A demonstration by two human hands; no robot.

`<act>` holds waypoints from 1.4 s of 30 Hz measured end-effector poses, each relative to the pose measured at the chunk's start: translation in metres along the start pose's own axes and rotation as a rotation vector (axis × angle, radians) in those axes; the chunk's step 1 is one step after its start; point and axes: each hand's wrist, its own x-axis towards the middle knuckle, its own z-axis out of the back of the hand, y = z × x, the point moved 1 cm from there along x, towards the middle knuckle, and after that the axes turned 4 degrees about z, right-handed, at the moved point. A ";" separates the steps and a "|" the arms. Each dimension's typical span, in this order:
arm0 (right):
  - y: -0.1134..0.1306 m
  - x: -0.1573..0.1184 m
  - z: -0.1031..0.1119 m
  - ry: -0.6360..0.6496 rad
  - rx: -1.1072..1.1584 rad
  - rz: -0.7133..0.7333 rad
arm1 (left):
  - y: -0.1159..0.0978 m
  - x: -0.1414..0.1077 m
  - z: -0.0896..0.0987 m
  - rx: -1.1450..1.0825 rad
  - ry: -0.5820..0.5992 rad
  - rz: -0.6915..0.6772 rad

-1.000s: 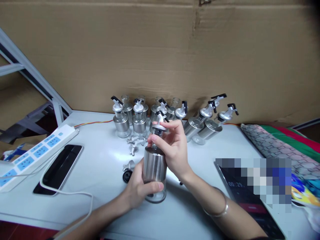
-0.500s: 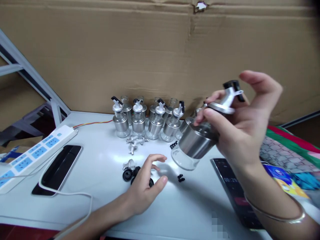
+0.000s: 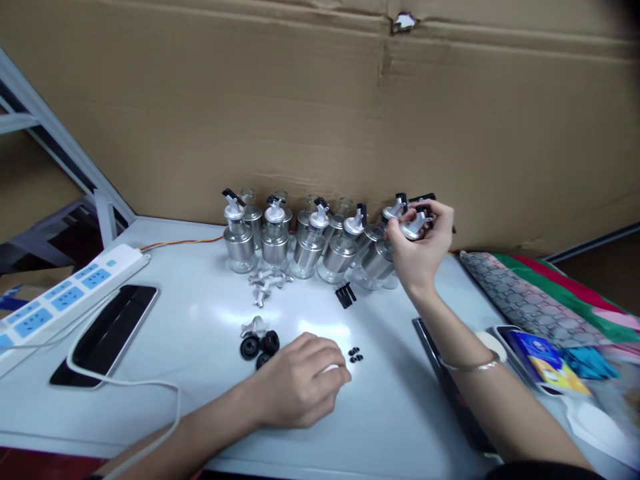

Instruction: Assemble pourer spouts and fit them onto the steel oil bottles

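My right hand (image 3: 425, 247) is wrapped round the top of a bottle (image 3: 379, 259) with a steel band and a silver pourer, at the right end of the bottle row. My left hand (image 3: 310, 380) is curled low over the table, with a small pale thing partly showing between its fingers; what it is I cannot make out. Beside it lie black round caps (image 3: 250, 347) and a silver pourer part (image 3: 256, 326). More silver parts (image 3: 263, 291) lie before the bottles. Black levers (image 3: 345, 294) and small black pieces (image 3: 355, 355) rest right of centre.
Several bottles (image 3: 240, 247) line the back beside a cardboard wall (image 3: 320, 100). A power strip (image 3: 65, 300) and a black device (image 3: 105, 333) lie left, crossed by a white cable. A phone (image 3: 450, 387), a colourful packet (image 3: 545, 363) and cloth (image 3: 565, 293) are on the right.
My right hand has carried the bottle back and down to the row's right end. My left hand, spread before, has curled and shifted slightly right.
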 end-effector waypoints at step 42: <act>0.053 -0.097 -0.089 1.278 -0.624 0.131 | 0.013 -0.003 -0.014 0.294 0.119 -0.058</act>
